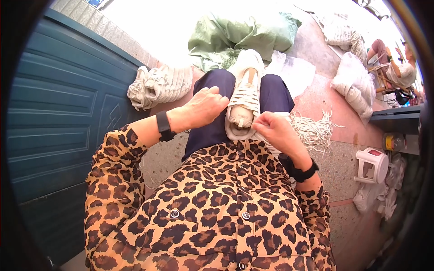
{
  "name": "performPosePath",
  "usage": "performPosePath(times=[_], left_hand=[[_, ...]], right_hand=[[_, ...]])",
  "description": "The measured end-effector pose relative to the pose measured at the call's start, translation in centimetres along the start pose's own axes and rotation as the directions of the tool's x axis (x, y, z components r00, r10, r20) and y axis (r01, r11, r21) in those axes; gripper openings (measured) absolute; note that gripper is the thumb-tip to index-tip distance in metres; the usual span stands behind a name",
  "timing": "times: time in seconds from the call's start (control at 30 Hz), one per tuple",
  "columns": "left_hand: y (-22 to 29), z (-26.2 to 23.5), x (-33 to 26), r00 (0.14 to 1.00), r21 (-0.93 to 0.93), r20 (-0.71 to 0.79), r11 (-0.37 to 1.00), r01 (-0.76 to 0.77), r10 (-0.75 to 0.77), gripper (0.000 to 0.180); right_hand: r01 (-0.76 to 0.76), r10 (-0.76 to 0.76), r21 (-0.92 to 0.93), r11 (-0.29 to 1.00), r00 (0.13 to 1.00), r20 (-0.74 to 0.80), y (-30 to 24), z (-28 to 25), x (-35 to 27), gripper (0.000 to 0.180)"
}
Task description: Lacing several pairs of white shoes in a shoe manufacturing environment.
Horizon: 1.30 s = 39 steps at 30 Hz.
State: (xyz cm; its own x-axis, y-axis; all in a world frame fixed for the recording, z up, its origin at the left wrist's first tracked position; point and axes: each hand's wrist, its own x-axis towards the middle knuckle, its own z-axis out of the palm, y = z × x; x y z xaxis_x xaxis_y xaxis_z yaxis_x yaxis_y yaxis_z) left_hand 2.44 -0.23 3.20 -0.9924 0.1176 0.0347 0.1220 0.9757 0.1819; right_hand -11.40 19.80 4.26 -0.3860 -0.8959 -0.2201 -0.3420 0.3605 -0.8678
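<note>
A pale cream lace-up sneaker (pixel 244 116) rests between my knees, its toe pointing away from me and its heel opening nearest my body. Flat white shoelaces (pixel 246 92) cross over its tongue. Just left of the upper eyelets, my left hand (pixel 205 106) is closed with curled fingers; whatever is in its grip is hidden. On the other side, my right hand (pixel 274 129) pinches thumb and fingers together beside the shoe's collar. Anything between those fingertips is too small to make out.
Several similar pale shoes (pixel 168 85) stand in a row by the blue panelled door (pixel 54 104). A bundle of loose white laces (pixel 316 131) lies to my right. Beyond are a green sack (pixel 253 34), white bags (pixel 355 83), a white stool (pixel 371 165) and a seated person (pixel 400 67).
</note>
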Motion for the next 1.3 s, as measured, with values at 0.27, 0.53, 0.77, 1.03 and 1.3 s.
performPosePath(times=[0.27, 0.53, 0.77, 1.03, 1.3], left_hand=[[0.2, 0.9, 1.1, 0.95, -0.212, -0.265, 0.971, 0.113, -0.168, 0.021], [0.7, 0.7, 0.6, 0.971, 0.362, -0.165, 0.926, -0.105, 0.174, 0.012], [1.4, 1.7, -1.4, 0.963, 0.323, -0.267, 0.939, 0.115, -0.026, 0.008], [3.1, 4.3, -1.0, 0.828, -0.025, -0.376, 0.898, 0.439, -0.416, 0.016], [2.6, 5.2, -1.2, 0.821, -0.17, -0.351, 0.893, 0.417, -0.45, 0.011]], right_hand=[[0.076, -0.052, -0.218, 0.973, 0.992, 0.115, 0.4, 3.3, 1.1, 0.023], [0.099, -0.095, -0.32, 0.942, 0.995, 0.027, 0.4, 4.8, 1.6, 0.021], [0.087, -0.209, -0.407, 0.91, 0.94, -0.268, 0.3, 6.4, 4.0, 0.018], [0.04, -0.187, -0.538, 0.842, 0.957, -0.221, 0.3, 7.4, 5.2, 0.015], [0.213, -0.283, -0.703, 0.679, 0.959, 0.017, 0.1, 7.2, 6.7, 0.008]])
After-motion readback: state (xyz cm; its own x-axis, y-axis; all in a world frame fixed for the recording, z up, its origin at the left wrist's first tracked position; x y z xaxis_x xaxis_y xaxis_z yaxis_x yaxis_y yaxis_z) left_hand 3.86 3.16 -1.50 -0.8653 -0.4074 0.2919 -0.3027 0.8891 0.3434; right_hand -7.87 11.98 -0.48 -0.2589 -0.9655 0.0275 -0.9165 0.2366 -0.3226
